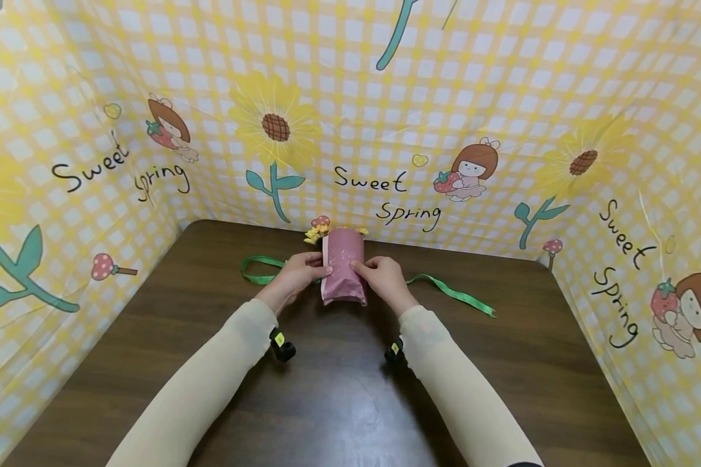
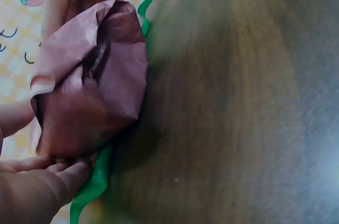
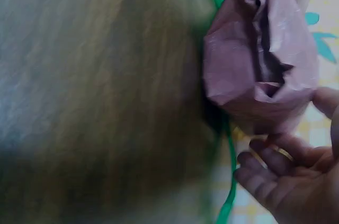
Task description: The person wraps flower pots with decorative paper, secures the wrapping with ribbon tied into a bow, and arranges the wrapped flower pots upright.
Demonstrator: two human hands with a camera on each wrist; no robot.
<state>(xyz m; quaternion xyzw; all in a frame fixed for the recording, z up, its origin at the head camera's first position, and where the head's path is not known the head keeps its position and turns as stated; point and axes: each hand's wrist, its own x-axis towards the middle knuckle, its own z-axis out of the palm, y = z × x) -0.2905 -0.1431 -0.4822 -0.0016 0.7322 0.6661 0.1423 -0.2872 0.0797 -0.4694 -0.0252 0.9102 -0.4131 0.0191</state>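
A pink paper-wrapped bouquet (image 1: pixel 343 259) is held just over the far part of the table, with yellow flowers (image 1: pixel 317 233) poking out at its far end. My left hand (image 1: pixel 295 277) grips its left side, thumb on top and fingers beneath. On the opposite side my right hand (image 1: pixel 387 279) holds it the same way. Both wrist views show the crumpled, folded near end of the paper wrap (image 2: pixel 90 81). Under the bouquet runs a green ribbon (image 1: pixel 452 293), its middle hidden, with a loop out to the left and a loose tail to the right.
The dark wooden table (image 1: pixel 327 389) stretches toward me. A yellow checked cloth (image 1: pixel 350 117) with printed flowers and figures hangs upright around its back and both sides. A small black wrist camera (image 1: pixel 282 346) sits at my left cuff, another (image 1: pixel 394 350) at the right.
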